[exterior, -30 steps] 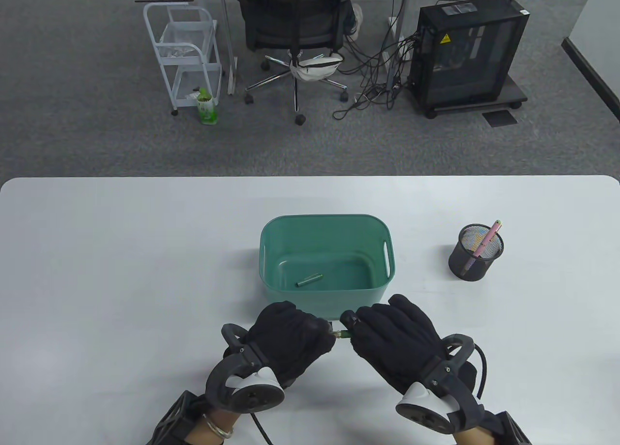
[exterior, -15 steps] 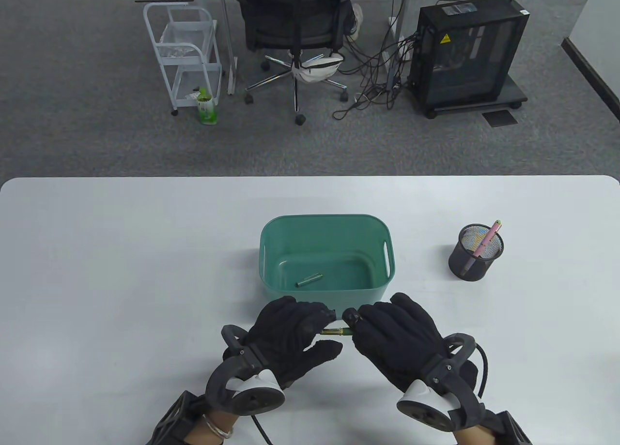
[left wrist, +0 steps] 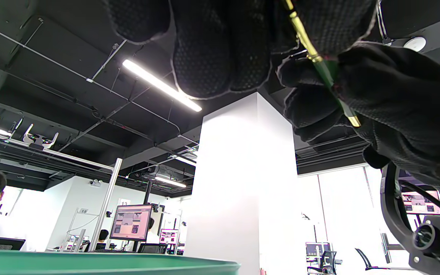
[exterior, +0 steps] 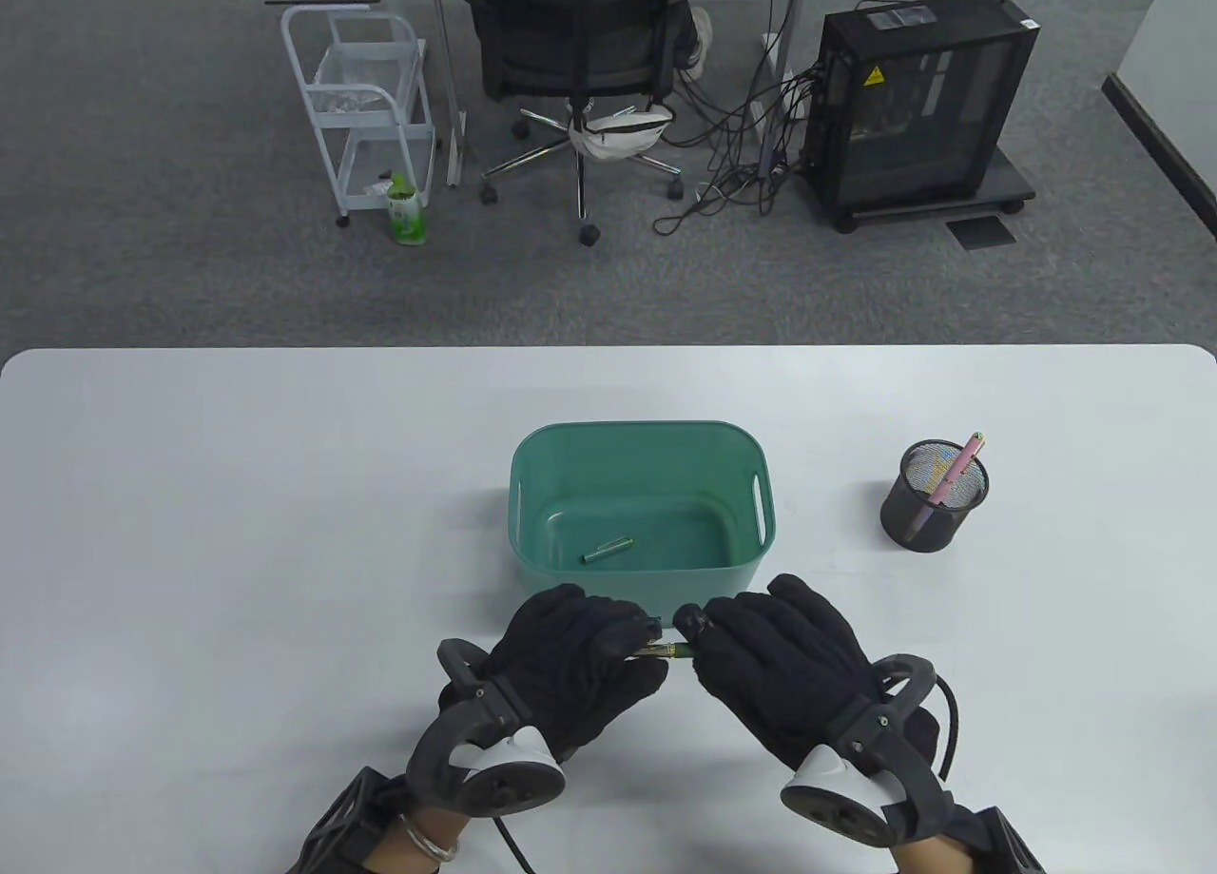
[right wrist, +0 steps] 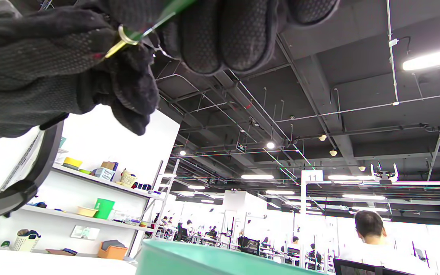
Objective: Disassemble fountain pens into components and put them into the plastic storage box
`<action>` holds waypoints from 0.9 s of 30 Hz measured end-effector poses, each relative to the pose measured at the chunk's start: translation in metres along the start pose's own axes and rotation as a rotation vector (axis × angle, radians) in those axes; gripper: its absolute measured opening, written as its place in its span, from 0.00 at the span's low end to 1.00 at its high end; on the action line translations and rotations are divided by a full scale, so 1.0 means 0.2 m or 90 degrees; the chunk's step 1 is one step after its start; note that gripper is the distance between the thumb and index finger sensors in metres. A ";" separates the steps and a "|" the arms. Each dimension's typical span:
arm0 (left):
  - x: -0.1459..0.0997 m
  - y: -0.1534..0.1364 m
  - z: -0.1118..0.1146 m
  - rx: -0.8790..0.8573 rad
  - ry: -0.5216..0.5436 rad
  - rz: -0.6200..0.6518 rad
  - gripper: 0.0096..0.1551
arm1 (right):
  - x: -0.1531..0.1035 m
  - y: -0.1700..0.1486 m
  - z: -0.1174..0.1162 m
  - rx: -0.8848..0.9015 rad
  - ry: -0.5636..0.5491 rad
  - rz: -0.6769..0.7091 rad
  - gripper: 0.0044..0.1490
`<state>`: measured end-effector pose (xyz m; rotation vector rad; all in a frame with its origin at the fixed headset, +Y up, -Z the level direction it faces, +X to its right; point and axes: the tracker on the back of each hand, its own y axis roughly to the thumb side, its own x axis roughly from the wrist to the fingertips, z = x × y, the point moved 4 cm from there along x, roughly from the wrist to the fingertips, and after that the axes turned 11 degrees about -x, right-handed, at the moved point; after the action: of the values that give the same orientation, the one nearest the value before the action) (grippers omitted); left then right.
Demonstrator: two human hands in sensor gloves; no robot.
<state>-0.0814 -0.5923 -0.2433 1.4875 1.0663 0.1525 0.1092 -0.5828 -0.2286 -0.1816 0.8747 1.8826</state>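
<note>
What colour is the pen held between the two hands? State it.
Green pen with gold trim; left wrist view shows it best.

White table (exterior: 238, 494) with rounded corners fills lower half of the table view. Green plastic storage box (exterior: 639, 446) sits center frame. Black mesh pen cup (exterior: 932, 517) stands well right of it, right of center. Both rest directly on the tabletop.

I'm seeing both gloved hands, left hand (exterior: 570, 660) and right hand (exterior: 770, 660), wearing matt black knit cloth with a dotted grip texture. The pen (left wrist: 325, 70) is showing glossy green lacquer with shiny gold metal trim. The storage box (exterior: 532, 456) is looking like smooth teal plastic.
</note>
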 end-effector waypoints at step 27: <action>0.00 -0.02 0.00 -0.016 0.004 -0.008 0.29 | 0.00 0.02 0.00 -0.001 -0.001 0.011 0.28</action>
<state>-0.0832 -0.5923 -0.2467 1.4578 1.0754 0.1622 0.1060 -0.5834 -0.2264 -0.1741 0.8759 1.8997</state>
